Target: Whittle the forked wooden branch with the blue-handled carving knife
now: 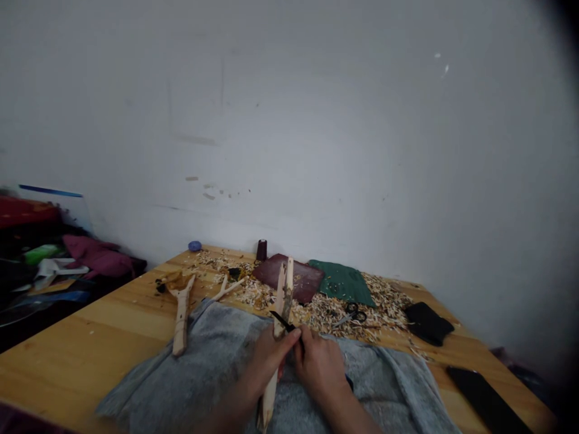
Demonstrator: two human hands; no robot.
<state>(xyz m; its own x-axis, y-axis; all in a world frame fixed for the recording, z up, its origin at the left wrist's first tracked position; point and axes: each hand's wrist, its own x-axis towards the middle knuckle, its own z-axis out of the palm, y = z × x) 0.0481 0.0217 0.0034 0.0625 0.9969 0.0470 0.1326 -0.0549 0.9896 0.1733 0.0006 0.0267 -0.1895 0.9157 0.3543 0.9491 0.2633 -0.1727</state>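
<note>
My left hand is wrapped round a pale, peeled forked stick, with its two prongs pointing away from me. In my right hand is a knife whose dark blade lies across the stick just below the fork. My left thumb reaches over to the knife near my right fingers. Most of the knife's handle is hidden by my right hand. Under both hands a grey cloth covers the table's near edge.
On the wooden table lie wood shavings, a second forked stick, a smaller forked twig, scissors, maroon and green sheets, a thread spool, a black piece and a dark phone-like slab. A white wall stands behind.
</note>
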